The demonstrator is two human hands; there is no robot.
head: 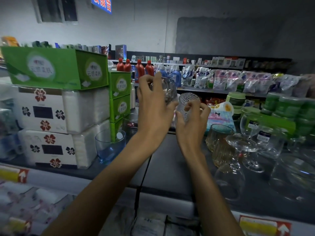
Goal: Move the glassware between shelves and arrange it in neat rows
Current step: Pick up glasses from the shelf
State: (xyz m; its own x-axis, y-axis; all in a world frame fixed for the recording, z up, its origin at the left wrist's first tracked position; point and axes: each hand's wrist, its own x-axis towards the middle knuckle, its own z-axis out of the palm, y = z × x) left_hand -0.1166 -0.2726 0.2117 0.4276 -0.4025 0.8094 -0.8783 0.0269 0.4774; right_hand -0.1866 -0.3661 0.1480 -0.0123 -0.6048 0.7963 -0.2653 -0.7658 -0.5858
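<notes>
**Left hand [152, 109] and right hand [193, 121] each gripping a glass over the shelf [163, 167]**

Both arms are reaching forward over the dark shelf. The left hand is curling its fingers and thumb round a clear ribbed glass [168, 90] and is holding it at the higher position, in front of the red bottles [139, 68]. This glass is showing motion blur. Its long axis is running near vertical with a slight lean, and which end is the mouth cannot be told.

The right hand is gripping a clear dimpled glass [187, 103] from the near side, with the thumb lying on the left wall and the fingertips curling over the right wall. Its long axis is standing close to vertical, with the mouth pointing up and the round rim showing.

The two glasses are sitting just beside each other, both clear of the shelf surface. Contact between them cannot be confirmed.

A blue glass [109, 147] is standing upright, mouth up, at the left of the shelf, just beside stacked white packs [42, 111] and green boxes [56, 67]. At the right, amber glasses [221, 155] and stemmed glasses [242, 143] are standing grouped close together.
</notes>
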